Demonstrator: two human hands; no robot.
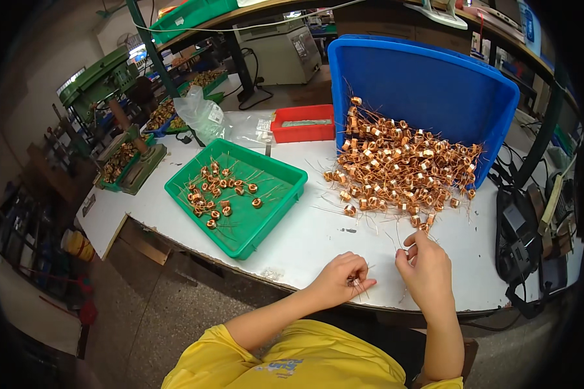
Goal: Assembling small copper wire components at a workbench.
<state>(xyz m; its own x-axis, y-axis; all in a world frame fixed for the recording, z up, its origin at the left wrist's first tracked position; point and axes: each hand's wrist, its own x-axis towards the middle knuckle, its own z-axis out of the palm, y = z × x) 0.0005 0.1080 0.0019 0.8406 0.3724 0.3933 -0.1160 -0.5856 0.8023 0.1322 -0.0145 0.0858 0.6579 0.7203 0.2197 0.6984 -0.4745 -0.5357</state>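
Observation:
My left hand [344, 280] is curled closed near the table's front edge, around small copper-wire coils; thin wire ends stick out between the fingers, and most of what it holds is hidden. Thumb and forefinger of my right hand [428, 272] are brought together at the near edge of a large pile of copper coils [402, 168]. Thin wires show by those fingertips, and one or two coils [424, 223] lie just beyond them. To the left, a green tray [269, 223] holds several loose copper coils [215, 191] with long wire leads.
A blue bin [422, 87] lies tipped on its side behind the pile. Behind the green tray are a red box [303, 132] and clear plastic bags [243, 128]. Black devices and cables [518, 233] crowd the right edge. A green machine [100, 81] stands far left.

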